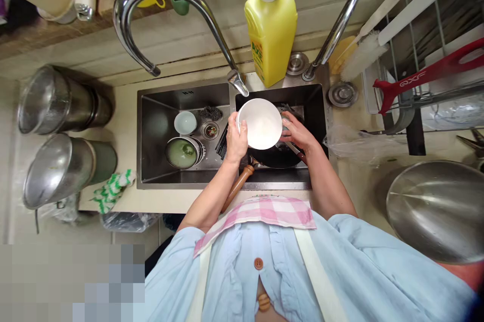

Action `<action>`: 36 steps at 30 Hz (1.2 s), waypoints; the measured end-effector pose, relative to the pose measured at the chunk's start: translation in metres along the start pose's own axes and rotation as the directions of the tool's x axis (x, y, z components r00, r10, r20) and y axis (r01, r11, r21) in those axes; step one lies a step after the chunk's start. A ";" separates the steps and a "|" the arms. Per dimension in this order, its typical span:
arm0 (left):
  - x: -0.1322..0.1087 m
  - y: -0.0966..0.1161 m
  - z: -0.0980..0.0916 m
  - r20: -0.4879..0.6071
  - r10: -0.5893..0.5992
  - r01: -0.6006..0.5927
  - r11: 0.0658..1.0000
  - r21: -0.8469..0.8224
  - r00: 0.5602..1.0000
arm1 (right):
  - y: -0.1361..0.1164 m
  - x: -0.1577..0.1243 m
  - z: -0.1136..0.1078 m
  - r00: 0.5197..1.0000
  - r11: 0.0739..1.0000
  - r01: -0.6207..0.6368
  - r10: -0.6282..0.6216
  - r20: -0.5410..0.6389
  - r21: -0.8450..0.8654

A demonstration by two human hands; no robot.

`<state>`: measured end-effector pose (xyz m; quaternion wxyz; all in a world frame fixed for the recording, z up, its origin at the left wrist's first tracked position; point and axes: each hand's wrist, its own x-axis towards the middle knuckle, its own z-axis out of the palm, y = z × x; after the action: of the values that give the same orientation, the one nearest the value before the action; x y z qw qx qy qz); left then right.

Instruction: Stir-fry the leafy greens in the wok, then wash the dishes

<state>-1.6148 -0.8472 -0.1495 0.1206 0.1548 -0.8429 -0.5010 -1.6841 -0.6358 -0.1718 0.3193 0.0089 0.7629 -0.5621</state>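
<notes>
A white bowl (260, 124) is held over the right sink basin, its inside facing me. My left hand (237, 140) grips its left rim, thumb on the near side and fingers behind. At the bowl's right edge is my right hand (298, 133), fingers stretched and apart; whether the fingertips press on the bowl I cannot tell. Beneath lies a dark wok (274, 159) with a wooden handle (242, 181) jutting over the front edge. The chrome faucet's spout (238, 83) points down just above the bowl; no water stream shows.
The left basin (155, 110) contains a small pale bowl (185, 123), stacked bowls with greenish water (182, 153) and a dark scrubber (210, 113). A yellow soap bottle (271, 29) stands behind. Metal pots (56, 105) are left; a dish rack (434, 24) and large metal bowl (434, 211) are right.
</notes>
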 end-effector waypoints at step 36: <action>-0.007 0.029 0.010 0.466 -0.364 0.545 0.763 -0.347 0.806 | 0.007 0.001 0.003 0.856 0.801 0.340 -0.481 -0.191 -0.493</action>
<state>-1.6164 -0.8229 -0.1287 -0.1352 0.2273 -0.6398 -0.7216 -1.6812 -0.6366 -0.1786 0.0593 -0.1444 0.8932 -0.4217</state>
